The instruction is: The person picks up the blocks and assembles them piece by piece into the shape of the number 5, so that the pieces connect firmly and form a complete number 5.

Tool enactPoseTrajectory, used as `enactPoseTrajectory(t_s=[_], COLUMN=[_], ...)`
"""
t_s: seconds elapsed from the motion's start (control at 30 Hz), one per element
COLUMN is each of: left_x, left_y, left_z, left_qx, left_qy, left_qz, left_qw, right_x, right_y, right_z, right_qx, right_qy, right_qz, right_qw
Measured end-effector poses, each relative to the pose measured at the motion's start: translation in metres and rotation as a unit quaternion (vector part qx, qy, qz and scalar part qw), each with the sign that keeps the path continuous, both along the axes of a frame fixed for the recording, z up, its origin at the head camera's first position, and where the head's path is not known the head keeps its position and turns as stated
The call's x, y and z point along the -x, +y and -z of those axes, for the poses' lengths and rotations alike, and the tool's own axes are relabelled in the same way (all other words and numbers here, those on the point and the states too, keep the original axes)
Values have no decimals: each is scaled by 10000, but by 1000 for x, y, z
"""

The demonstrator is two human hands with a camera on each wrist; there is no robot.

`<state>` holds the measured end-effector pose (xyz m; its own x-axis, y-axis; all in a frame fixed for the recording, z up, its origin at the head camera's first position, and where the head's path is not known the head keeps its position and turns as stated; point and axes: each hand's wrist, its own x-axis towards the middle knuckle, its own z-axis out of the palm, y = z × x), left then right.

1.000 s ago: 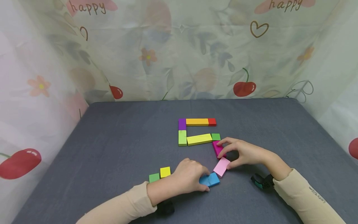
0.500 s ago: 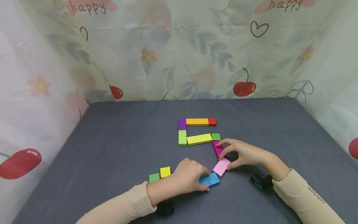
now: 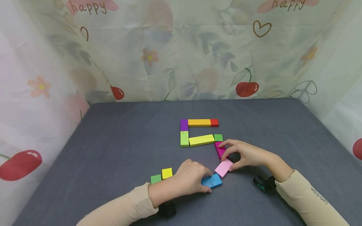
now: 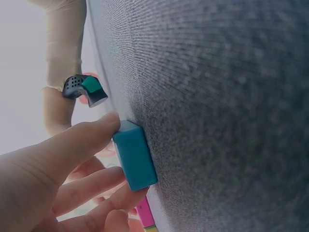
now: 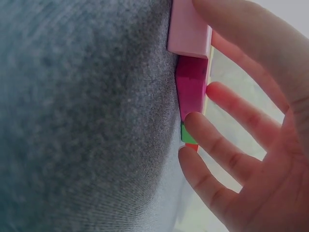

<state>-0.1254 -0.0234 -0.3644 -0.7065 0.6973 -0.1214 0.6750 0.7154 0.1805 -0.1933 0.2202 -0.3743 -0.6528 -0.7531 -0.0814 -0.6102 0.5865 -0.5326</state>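
My left hand (image 3: pixel 210 182) pinches a blue block (image 3: pixel 215 181) lying flat on the grey table (image 3: pixel 113 150). In the left wrist view the thumb is at one end of the blue block (image 4: pixel 135 162) and the fingers at the other. My right hand (image 3: pixel 226 157) arches over a magenta block (image 3: pixel 219 150) and a pale pink block (image 3: pixel 223 168). Its fingertips touch the magenta one and its thumb rests against the pink one. In the right wrist view the pink block (image 5: pixel 189 29) and the magenta block (image 5: pixel 191 87) lie end to end.
Beyond the hands lie two rows of blocks: purple (image 3: pixel 184 125), orange (image 3: pixel 199 122) and red (image 3: pixel 214 122), then lime (image 3: pixel 184 138), yellow (image 3: pixel 201 140) and green (image 3: pixel 218 137). A loose green block (image 3: pixel 156 179) and a yellow one (image 3: pixel 167 173) lie left of my left hand. Printed curtains surround the table.
The pink block has shifted very slightly under my right thumb. Both hands and the other blocks stay where they were.
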Motion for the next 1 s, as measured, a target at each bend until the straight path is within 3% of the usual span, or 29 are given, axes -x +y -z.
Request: enactPoseTrajectory(t_s=[1.0], left_x=[4], left_y=[-4], left_z=[0], left_qx=[-42], left_qy=[56], left_qz=[-96], left_qw=[9999], right_x=[0], right_y=[-1], right_z=[1], right_qx=[42], right_qy=[25], right_qz=[31], right_qw=[10000])
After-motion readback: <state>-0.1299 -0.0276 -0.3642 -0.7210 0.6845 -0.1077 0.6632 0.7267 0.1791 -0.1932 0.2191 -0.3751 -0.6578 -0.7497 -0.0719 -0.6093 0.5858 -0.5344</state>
